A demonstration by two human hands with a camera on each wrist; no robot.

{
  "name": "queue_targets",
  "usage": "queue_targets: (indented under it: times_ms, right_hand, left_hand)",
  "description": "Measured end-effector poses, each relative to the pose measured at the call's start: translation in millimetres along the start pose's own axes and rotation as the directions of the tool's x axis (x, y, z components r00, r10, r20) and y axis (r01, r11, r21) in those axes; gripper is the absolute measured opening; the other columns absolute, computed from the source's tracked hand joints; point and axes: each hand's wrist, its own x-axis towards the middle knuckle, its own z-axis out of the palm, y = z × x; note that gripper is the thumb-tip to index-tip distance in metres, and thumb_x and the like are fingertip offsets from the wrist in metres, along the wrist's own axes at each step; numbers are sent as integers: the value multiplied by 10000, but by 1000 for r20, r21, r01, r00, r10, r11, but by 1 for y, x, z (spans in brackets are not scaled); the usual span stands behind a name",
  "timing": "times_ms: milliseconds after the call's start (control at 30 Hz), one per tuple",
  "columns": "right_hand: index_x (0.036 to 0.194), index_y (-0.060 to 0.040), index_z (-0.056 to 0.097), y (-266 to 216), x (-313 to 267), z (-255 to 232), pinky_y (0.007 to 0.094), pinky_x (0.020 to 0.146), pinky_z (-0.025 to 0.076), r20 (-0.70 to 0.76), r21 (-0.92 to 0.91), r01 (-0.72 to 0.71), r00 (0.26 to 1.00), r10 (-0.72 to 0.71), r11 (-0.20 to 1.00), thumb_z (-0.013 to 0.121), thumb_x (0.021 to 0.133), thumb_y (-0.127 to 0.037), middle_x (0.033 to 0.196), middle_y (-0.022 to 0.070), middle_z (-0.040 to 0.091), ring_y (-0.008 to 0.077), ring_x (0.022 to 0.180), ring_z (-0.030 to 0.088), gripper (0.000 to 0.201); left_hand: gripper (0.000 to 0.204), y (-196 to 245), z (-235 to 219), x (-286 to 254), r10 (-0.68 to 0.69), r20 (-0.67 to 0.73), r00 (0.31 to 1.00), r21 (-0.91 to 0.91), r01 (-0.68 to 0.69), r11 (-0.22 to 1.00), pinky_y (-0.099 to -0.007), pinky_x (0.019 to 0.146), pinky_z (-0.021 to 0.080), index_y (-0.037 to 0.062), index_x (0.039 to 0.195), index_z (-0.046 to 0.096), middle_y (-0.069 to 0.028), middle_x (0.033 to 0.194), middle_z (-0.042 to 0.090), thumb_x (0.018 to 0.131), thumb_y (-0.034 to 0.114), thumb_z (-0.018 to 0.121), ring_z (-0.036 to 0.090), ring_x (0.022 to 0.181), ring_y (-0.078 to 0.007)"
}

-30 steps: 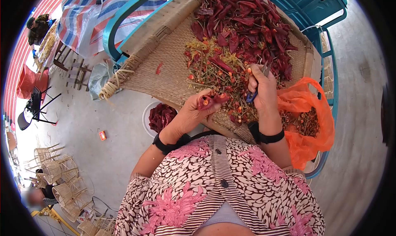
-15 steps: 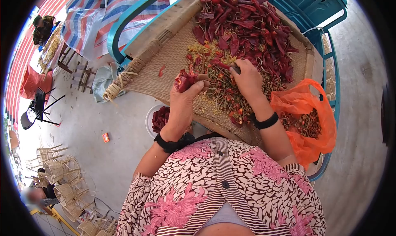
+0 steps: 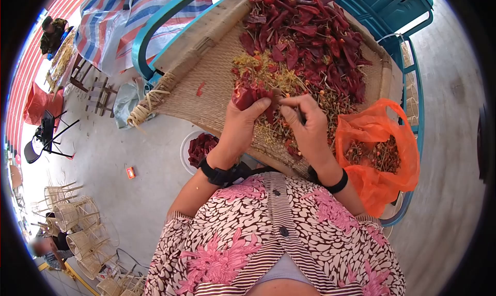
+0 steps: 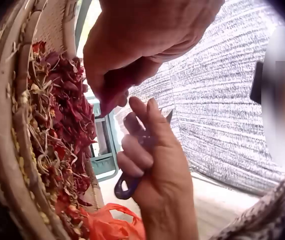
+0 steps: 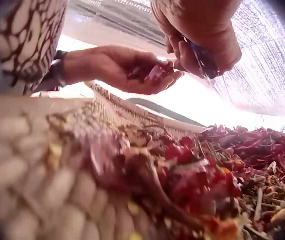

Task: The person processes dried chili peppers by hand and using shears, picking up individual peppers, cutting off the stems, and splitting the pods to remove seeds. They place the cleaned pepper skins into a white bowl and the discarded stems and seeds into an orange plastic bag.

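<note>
Dried red peppers (image 3: 249, 92) are gripped in the left hand (image 3: 241, 125), low over the woven tray (image 3: 191, 97). Close on its right, the right hand (image 3: 311, 133) has curled fingers round scissors or a small blade with a dark blue handle, plain in the left wrist view as a blue loop (image 4: 127, 187) and a pointed tip. In the right wrist view the right hand (image 5: 202, 35) meets the pepper end held by the left hand (image 5: 115, 70). Beneath them lie stems and seeds (image 3: 279, 125), with a heap of red peppers (image 3: 310, 32) behind.
An orange plastic bag (image 3: 377, 177) holding stems hangs at the tray's right. A white basin (image 3: 184, 154) of red pieces stands on the floor, left of the tray. Farther left are a small red box (image 3: 130, 172), wicker stools (image 3: 67, 216) and two other people.
The left hand first moved left and up, then slightly right, holding peppers. From reaching into the pile, the right hand has drawn back toward the body, beside the left hand.
</note>
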Motion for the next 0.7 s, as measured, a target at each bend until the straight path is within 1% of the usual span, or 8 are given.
queue_targets:
  times_ms: [133, 400, 500, 567, 600, 633, 667, 700]
  right_hand:
    - [955, -16, 646, -15, 14, -3, 280, 657, 443, 38, 135, -99, 995, 95, 986, 709, 850, -134, 857, 72, 576, 169, 734, 552, 171]
    - [913, -76, 631, -9, 10, 12, 324, 617, 499, -4, -187, 285, 957, -291, 940, 719, 766, -37, 939, 50, 625, 229, 753, 640, 176]
    - [930, -84, 607, -4, 9, 14, 307, 558, 504, 50, -292, 377, 924, -380, 879, 706, 767, -39, 949, 26, 636, 217, 687, 644, 196]
    - [923, -71, 587, 5, 13, 15, 284, 516, 485, 29, -274, 411, 907, -419, 870, 690, 814, -49, 878, 22, 636, 176, 620, 625, 151]
    - [914, -71, 577, 3, 11, 12, 272, 496, 462, 28, -40, 171, 985, -170, 984, 674, 843, -64, 829, 11, 614, 148, 583, 591, 120]
    - [904, -71, 567, -3, 8, 7, 259, 477, 438, 88, 188, -100, 993, 85, 977, 659, 873, -79, 780, -1, 592, 119, 546, 557, 97]
    - [895, -70, 558, -8, 7, 3, 247, 457, 415, 200, 383, -367, 929, 312, 848, 643, 902, -94, 730, -12, 570, 91, 509, 523, 89]
    - [893, -75, 552, -12, 6, 3, 234, 450, 388, 228, 477, -423, 906, 356, 770, 630, 919, -112, 703, -28, 536, 68, 499, 485, 90]
  left_hand:
    - [248, -10, -3, -6, 153, 102, 983, 277, -176, 945, -238, 765, 479, 38, 1124, 559, -24, 987, 637, 896, 54, 653, 591, 882, -87]
    - [162, -22, -6, -12, 288, 73, 955, 511, -283, 812, -225, 624, 441, 57, 1053, 560, 19, 827, 575, 911, 59, 637, 516, 732, -56]
    - [106, -25, 0, -12, 152, -77, 985, 220, -132, 967, -212, 532, 374, 56, 999, 581, 23, 728, 536, 906, 62, 633, 474, 636, -46]
    - [98, -21, -12, -8, -44, 28, 999, 121, 41, 992, -207, 498, 320, 59, 984, 585, 27, 697, 509, 900, 64, 634, 431, 588, -43]
    - [93, -15, -16, -7, -136, 86, 987, 78, 130, 988, -205, 481, 293, 60, 977, 587, 29, 682, 495, 897, 65, 634, 410, 565, -41]
    - [97, -9, -18, -8, -169, 127, 977, 88, 159, 983, -209, 473, 281, 57, 969, 577, 28, 672, 481, 892, 59, 635, 390, 548, -44]
    - [101, -3, -18, -9, -202, 167, 965, 100, 187, 977, -213, 465, 269, 53, 962, 568, 28, 662, 467, 887, 54, 635, 371, 531, -48]
    - [107, 5, -17, -11, -236, 206, 950, 112, 217, 970, -216, 457, 258, 50, 954, 558, 27, 652, 453, 882, 49, 636, 351, 514, -51]
